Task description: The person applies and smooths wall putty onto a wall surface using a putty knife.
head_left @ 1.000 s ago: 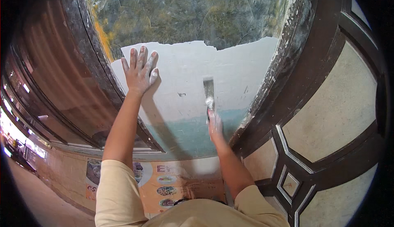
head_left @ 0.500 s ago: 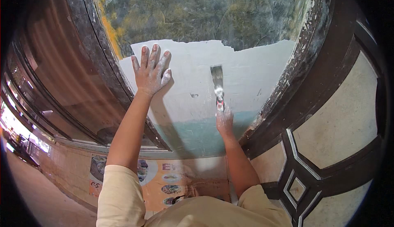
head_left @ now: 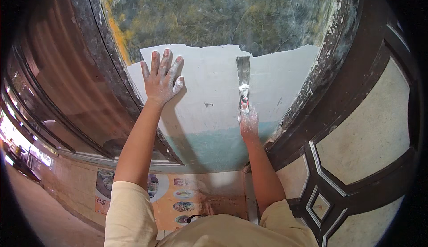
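Observation:
My left hand, dusted white, lies flat with spread fingers on the white layer of the wall, near its ragged upper edge. My right hand, also powdery, grips a scraper with a metal blade, whose tip is at that edge; white material sits near the blade's base. Above the edge is a mottled dark green and yellow surface; lower down the wall turns pale teal.
A dark glazed wooden panel stands on the left. A dark wooden door with pale inset panels stands on the right. Weathered frames edge the wall. An orange printed sheet lies on the tiled floor below.
The scraper has moved up and slightly right to the ragged edge, with my right hand following. My left hand stays pressed on the wall; the view has shifted slightly.

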The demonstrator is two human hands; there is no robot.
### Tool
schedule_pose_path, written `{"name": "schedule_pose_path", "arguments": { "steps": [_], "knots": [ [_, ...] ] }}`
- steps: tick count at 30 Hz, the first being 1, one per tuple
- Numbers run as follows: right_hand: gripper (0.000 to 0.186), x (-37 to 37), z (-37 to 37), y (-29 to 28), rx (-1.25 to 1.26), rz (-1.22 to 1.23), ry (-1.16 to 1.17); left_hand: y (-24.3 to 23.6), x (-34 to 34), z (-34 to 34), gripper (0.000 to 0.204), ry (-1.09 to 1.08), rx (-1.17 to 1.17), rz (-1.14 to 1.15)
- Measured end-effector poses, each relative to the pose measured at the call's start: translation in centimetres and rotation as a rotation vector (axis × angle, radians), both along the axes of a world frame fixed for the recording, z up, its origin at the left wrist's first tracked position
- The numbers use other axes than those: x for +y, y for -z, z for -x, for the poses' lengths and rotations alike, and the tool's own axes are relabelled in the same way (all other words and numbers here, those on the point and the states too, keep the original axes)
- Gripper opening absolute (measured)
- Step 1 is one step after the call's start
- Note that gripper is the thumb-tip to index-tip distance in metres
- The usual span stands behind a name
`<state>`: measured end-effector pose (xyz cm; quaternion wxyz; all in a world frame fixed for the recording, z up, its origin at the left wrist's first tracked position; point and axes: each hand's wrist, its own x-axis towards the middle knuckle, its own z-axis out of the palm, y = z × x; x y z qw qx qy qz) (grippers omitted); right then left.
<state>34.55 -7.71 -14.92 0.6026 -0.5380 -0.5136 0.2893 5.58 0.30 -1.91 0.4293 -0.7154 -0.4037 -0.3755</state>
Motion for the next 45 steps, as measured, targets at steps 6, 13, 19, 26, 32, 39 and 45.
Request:
{"name": "schedule_pose_path", "arguments": {
  "steps": [6, 13, 19, 26, 32, 39, 45],
  "knots": [
    [0.033, -4.0, 0.5, 8.7, 0.02, 0.181, 0.032, 0.1, 0.1, -1.0, 0.06, 0.026, -0.012, -0.018],
    [0.032, 0.8, -1.6, 1.3, -0.64, -0.505, 0.274, 0.1, 0.4, -0.9, 0.063, 0.042, -0.013, -0.024],
    [0.034, -0.8, -0.1, 4.1, -0.213, 0.063, -0.012, 0.1, 0.3, -0.6, 0.064, 0.033, -0.011, -0.033],
    [0.026, -0.6, 0.4, 4.1, -0.116, -0.114, -0.075, 0.2, 0.2, -0.6, 0.06, 0.016, -0.001, -0.013],
    [0.031, -0.1, 0.8, -4.4, -0.095, -0.132, -0.071, 0.3, 0.1, 0.1, 0.061, -0.02, 0.004, -0.028],
    [0.029, -3.5, 0.6, 8.4, -0.01, 0.207, -0.21, 0.2, 0.5, -0.3, 0.061, -0.005, 0.001, -0.034],
    [0.032, -0.4, 0.9, -1.9, -0.137, -0.086, -0.028, 0.5, 0.3, -0.1, 0.063, -0.022, -0.005, -0.005]
  ]
}}
